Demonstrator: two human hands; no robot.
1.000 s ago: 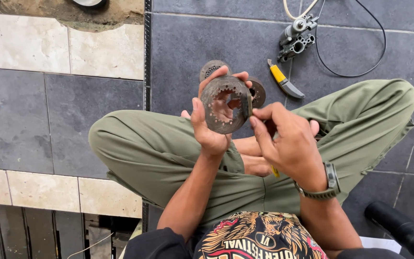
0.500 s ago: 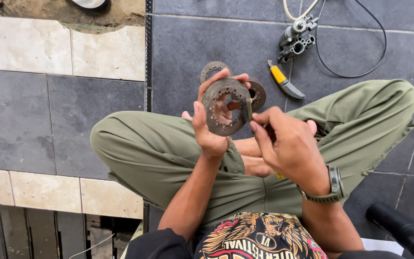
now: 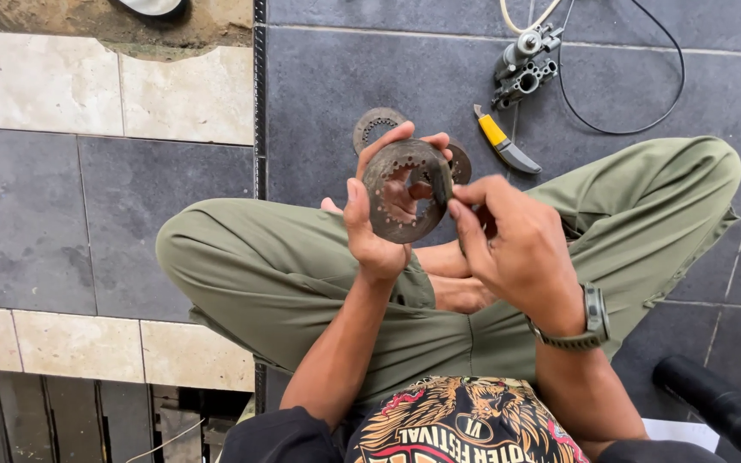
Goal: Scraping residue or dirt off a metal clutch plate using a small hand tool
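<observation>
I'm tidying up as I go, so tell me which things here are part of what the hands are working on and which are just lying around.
In hand:
- left hand gripping the toothed metal ring
- right hand touching its rim

Lying about:
- two more rings on the floor
- yellow-handled tool
- metal part with cables
- black cylinder

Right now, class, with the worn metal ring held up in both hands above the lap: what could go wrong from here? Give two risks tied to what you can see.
1. The left hand grips the toothed metal ring bare; its notched inner edge could nick skin, as might the right hand pinching the rim.
2. If it slips, it may drop onto the bare foot or the rings on the floor.
</observation>
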